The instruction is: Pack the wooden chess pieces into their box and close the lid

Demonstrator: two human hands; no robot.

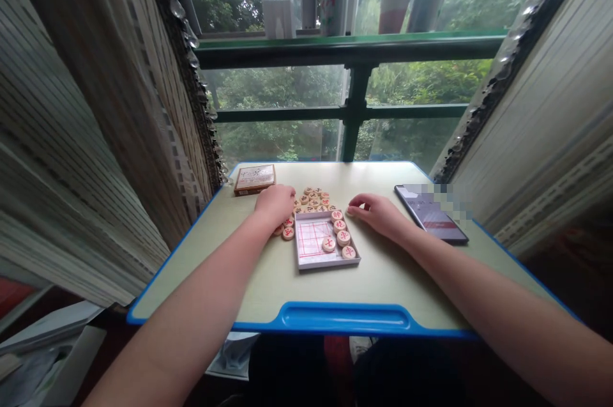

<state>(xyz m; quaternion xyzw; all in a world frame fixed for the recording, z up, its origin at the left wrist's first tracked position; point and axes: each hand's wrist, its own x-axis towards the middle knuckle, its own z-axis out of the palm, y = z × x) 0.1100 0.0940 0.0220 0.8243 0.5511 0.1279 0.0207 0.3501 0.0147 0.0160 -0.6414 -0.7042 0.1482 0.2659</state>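
Currently, the left hand [275, 202] curls over loose chess pieces [313, 198] near the counter's [383, 279] far edge, its grip hidden. The right hand [378, 212] lies loosely open, empty, beside the tray's [311, 246] far corner. Discs likely sit best flat, packed tightly.

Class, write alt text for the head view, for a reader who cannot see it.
Two bare hands rest on a blue-rimmed table: the left hand on a pile of round wooden chess pieces, the right hand beside an open box holding a few more. A lid lies left, a phone right.
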